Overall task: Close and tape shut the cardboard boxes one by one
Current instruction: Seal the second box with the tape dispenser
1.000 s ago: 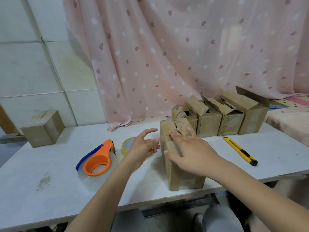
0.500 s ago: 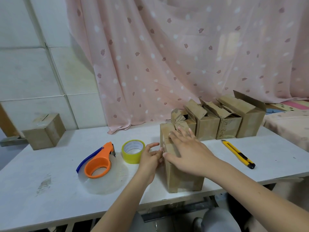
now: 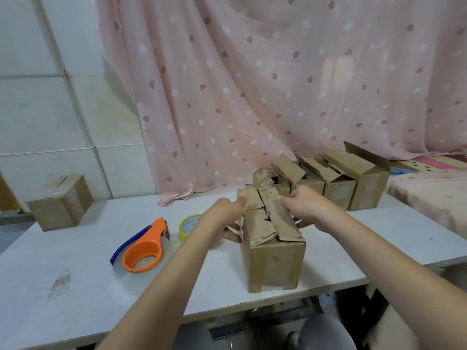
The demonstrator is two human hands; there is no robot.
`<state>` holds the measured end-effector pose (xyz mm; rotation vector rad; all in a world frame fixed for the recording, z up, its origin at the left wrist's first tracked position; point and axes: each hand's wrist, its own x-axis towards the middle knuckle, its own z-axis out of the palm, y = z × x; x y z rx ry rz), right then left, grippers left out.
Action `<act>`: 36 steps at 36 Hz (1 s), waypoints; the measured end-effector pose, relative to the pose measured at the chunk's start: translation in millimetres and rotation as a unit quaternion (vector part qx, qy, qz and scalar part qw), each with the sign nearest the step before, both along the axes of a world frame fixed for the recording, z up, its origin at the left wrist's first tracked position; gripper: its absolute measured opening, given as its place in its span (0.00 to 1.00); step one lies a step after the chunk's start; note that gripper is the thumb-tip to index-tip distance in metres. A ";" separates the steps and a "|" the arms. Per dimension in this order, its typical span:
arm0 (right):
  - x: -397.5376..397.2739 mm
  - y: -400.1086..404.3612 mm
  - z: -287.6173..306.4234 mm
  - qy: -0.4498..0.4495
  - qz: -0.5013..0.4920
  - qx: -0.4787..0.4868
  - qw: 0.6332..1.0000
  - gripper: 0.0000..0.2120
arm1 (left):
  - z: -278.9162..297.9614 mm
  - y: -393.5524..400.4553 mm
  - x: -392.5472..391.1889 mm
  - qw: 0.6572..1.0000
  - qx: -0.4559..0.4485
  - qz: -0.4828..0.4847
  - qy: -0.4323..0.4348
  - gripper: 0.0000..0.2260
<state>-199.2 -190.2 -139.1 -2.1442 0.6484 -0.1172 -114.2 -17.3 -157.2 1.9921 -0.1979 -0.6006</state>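
Note:
A tall brown cardboard box (image 3: 274, 256) stands near the table's front edge, its worn top flaps folded down with a ragged seam between them. My left hand (image 3: 222, 218) grips the box's left upper edge, thumb on the left flap and fingers down the side. My right hand (image 3: 310, 207) holds the right upper edge the same way, thumb on the right flap. An orange tape dispenser (image 3: 144, 251) on a clear tape roll lies left of the box. A yellow tape roll (image 3: 187, 224) sits partly behind my left wrist.
Several open cardboard boxes (image 3: 338, 180) stand in a row at the back right against a pink curtain (image 3: 252, 84). One closed box (image 3: 60, 202) sits at the far left on the white table (image 3: 75, 286). A patterned cloth surface (image 3: 429, 193) adjoins on the right.
My right hand has slid from lying flat over the box top to its right edge. My left hand has come in from the side and taken hold of the left edge; the flaps now show.

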 end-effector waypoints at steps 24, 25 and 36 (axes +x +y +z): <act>3.0 -4.1 -18.5 -0.008 0.003 0.126 0.992 0.17 | 4.4 -18.5 8.5 0.994 0.042 -0.054 0.083 0.29; 3.2 -4.6 -18.8 -0.008 0.002 0.122 0.993 0.17 | 3.3 -17.7 7.5 0.995 0.039 -0.051 0.079 0.29; 10.5 -16.6 -35.5 0.010 -0.011 0.089 0.996 0.38 | -12.0 12.1 5.5 0.990 -0.050 -0.034 0.125 0.32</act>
